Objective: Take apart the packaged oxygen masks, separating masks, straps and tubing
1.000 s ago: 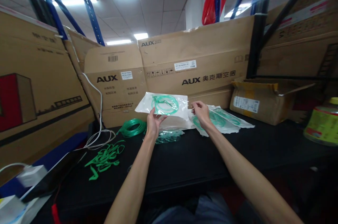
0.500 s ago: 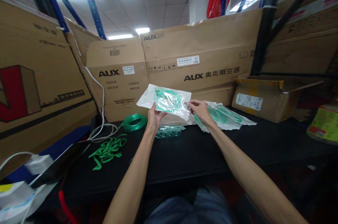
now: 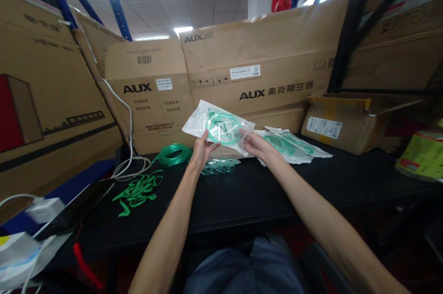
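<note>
A clear plastic pouch (image 3: 224, 129) with coiled green tubing inside is held up above the table, slightly tilted. My left hand (image 3: 203, 150) grips its lower left edge, thumb on the front. At the lower right corner, my right hand (image 3: 255, 144) has its fingers closed on the pouch, partly behind the film. Beneath the pouch lies a clear bag of pale green plastic parts (image 3: 220, 166), partly covered from view. Right of my right hand, several similar pouches with green tubing (image 3: 289, 146) lie overlapped on the table.
On the black table (image 3: 238, 201) lie a coil of green tubing (image 3: 174, 154) and a heap of green strips (image 3: 140, 190). White cables (image 3: 129, 123) run at the left. Cardboard boxes (image 3: 256, 72) wall the back; a small carton (image 3: 332, 125) and yellow-labelled container (image 3: 422, 158) stand right.
My right hand has shifted from pinching the pouch's right edge to gripping its lower right corner. The pouch has tilted, its right side lower. The camera view has shifted slightly.
</note>
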`<act>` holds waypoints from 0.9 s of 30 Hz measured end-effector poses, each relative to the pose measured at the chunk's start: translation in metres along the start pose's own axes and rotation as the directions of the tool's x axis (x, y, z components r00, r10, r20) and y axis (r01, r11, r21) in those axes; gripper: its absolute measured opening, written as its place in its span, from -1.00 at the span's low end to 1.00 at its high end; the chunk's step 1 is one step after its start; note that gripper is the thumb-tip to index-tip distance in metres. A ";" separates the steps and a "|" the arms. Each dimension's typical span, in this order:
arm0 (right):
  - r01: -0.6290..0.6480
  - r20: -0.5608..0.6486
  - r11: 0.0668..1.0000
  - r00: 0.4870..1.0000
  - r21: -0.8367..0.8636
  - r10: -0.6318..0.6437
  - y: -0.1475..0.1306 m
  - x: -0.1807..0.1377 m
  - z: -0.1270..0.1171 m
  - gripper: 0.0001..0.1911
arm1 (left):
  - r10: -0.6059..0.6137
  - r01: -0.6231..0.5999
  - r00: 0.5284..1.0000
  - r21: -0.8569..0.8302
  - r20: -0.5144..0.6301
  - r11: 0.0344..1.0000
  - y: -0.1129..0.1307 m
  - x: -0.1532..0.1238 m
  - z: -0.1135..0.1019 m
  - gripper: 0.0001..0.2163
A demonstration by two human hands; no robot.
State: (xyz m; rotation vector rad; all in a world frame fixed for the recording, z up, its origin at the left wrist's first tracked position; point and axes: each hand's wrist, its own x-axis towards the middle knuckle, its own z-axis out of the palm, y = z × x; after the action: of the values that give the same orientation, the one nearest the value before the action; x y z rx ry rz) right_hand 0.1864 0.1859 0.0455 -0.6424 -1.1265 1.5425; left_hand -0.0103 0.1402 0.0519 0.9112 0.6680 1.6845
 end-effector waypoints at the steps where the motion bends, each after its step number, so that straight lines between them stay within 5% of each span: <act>1: -0.022 0.013 1.000 1.000 0.002 0.022 -0.001 -0.001 0.000 -0.85 | -0.001 0.001 1.000 0.000 -0.001 1.000 -0.001 0.000 0.000 -0.81; 15: -0.029 0.081 0.999 0.996 -0.039 0.032 0.002 -0.013 0.006 -0.96 | -0.040 0.038 0.995 -0.020 -0.091 0.999 -0.002 0.007 -0.003 -0.73; 27: -0.060 0.145 0.998 0.988 0.029 0.055 0.004 -0.007 0.007 -0.92 | -0.087 0.088 0.995 0.020 -0.056 0.996 -0.006 0.005 -0.003 -0.79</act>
State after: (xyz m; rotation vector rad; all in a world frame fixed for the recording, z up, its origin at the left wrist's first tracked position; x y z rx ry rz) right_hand 0.1810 0.1769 0.0439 -0.5523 -1.1963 1.6756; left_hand -0.0104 0.1468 0.0465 0.8413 0.7547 1.6317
